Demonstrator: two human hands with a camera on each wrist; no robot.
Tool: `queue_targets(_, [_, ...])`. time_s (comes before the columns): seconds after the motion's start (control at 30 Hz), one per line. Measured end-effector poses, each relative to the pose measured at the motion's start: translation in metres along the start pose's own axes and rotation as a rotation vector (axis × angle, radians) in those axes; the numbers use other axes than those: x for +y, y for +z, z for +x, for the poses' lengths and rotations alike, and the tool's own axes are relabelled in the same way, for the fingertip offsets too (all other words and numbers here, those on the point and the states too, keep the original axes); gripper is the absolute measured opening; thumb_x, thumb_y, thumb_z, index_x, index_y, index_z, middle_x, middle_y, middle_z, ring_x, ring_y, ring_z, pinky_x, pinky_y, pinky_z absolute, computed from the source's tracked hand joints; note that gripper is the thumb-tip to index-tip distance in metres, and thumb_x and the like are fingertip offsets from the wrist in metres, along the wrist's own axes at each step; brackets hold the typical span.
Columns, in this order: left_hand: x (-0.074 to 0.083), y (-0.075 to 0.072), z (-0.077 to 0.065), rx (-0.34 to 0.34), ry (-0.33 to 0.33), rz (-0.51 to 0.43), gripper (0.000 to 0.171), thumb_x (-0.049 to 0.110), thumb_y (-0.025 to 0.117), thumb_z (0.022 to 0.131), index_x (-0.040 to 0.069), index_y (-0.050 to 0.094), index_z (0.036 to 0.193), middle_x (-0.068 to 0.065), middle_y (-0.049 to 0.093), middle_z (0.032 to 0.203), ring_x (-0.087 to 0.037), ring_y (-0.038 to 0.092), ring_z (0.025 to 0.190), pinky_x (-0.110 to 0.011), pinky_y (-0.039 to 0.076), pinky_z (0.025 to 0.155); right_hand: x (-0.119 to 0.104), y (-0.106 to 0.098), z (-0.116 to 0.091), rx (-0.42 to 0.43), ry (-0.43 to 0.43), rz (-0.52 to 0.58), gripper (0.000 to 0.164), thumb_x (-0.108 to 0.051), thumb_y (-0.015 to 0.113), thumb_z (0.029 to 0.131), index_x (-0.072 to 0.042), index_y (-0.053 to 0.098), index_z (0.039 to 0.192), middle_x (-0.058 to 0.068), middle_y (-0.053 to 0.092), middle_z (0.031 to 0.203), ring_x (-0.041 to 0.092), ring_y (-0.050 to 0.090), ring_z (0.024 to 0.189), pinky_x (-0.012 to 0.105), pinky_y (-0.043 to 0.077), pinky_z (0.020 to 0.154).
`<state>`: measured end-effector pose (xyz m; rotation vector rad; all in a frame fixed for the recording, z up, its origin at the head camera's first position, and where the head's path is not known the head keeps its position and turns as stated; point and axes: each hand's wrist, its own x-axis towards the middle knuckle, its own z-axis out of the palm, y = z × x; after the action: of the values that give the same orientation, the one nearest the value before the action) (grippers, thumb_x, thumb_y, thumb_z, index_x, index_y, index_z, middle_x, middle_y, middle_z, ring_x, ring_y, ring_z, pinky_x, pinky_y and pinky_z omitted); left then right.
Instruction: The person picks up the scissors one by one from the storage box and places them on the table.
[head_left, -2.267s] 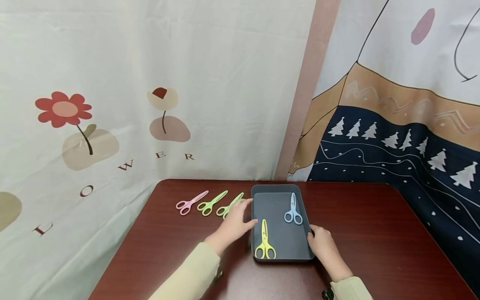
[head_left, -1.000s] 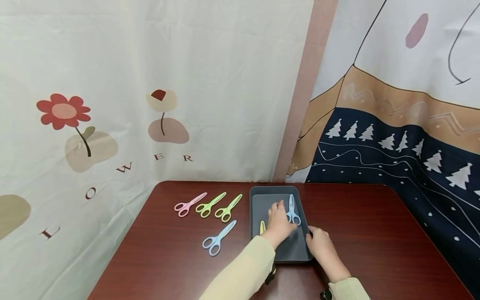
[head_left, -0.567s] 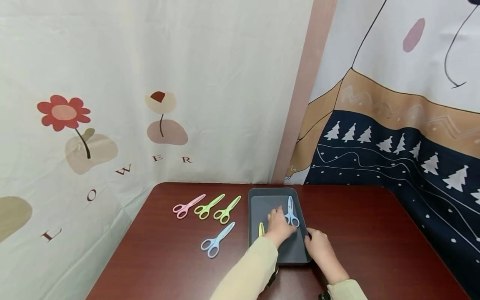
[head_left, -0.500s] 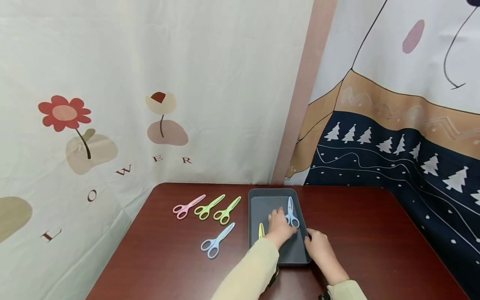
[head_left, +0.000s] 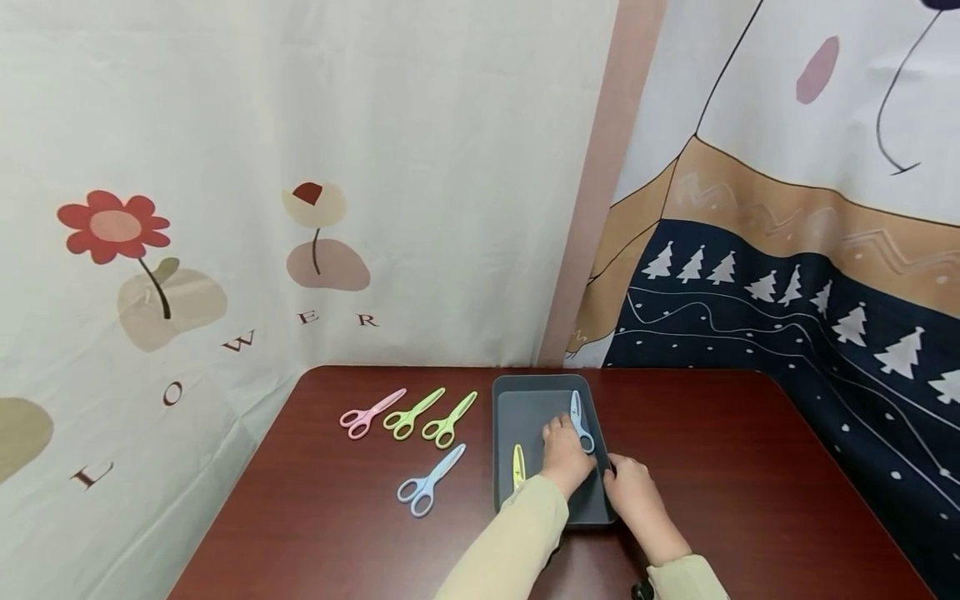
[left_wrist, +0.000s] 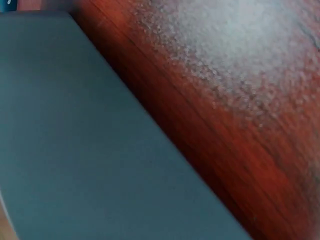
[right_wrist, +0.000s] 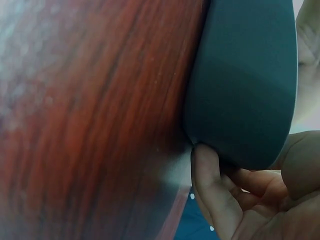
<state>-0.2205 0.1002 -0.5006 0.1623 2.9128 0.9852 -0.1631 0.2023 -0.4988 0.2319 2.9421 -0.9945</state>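
Note:
My left hand (head_left: 567,457) is low over the dark grey tray (head_left: 517,408), fingers pointing to its far end. It overlaps the handles of the light blue scissors (head_left: 577,410) there, hiding one loop; I cannot tell whether it pinches them. Yellow scissors (head_left: 518,462) lie near the tray's left side, their handles behind my sleeve. My right hand (head_left: 632,490) grips the tray's near right side. In the right wrist view, fingertips (right_wrist: 206,160) reach under the tray's corner (right_wrist: 242,90). Only the tray's outer wall (left_wrist: 85,135) and tabletop fill most of the left wrist view.
Left of the tray, pink scissors (head_left: 374,412) and two light green pairs, one in the middle (head_left: 414,414) and one nearer the tray (head_left: 454,414), lie in a row. Other blue scissors (head_left: 433,478) lie closer to me. The brown table (head_left: 315,517) backs onto printed curtains (head_left: 450,208).
From the tray's left rim, my left hand has moved right, into the tray, over the blue scissors' handles. The blue scissors on the table have come into view. My right hand stays on the tray.

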Motion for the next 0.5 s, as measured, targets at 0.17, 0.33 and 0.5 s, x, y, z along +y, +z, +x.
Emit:
queue_targets(0.17, [0.003, 0.003, 0.001, 0.061, -0.042, 0.059, 0.078, 0.025, 0.078, 0.075, -0.007, 0.042, 0.136, -0.02, 0.046, 0.127, -0.029, 0.042, 0.11, -0.032, 0.048, 0.088, -0.002, 0.0, -0.001, -0.003, -0.004, 0.0, 0.035, -0.005, 0.051, 0.091, 0.01, 0.056, 0.123, 0.032, 0.058, 0.118, 0.041, 0.061, 0.1, 0.047, 0.051, 0.075])
queue_targets(0.33, [0.006, 0.011, 0.0, 0.072, -0.069, 0.187, 0.077, 0.039, 0.074, 0.079, -0.003, 0.044, 0.135, -0.017, 0.045, 0.121, -0.024, 0.04, 0.099, -0.027, 0.048, 0.08, -0.001, -0.002, -0.003, -0.016, 0.018, -0.016, 0.037, -0.005, 0.05, 0.092, 0.011, 0.054, 0.125, 0.034, 0.054, 0.123, 0.044, 0.057, 0.107, 0.048, 0.051, 0.079])
queue_targets(0.5, [0.008, 0.012, 0.0, 0.086, -0.08, 0.316, 0.073, 0.045, 0.069, 0.082, 0.0, 0.046, 0.135, -0.014, 0.045, 0.113, -0.022, 0.038, 0.093, -0.024, 0.047, 0.068, -0.001, -0.001, -0.002, -0.021, 0.012, -0.015, 0.037, -0.005, 0.05, 0.092, 0.011, 0.054, 0.125, 0.033, 0.054, 0.123, 0.043, 0.058, 0.106, 0.048, 0.051, 0.078])
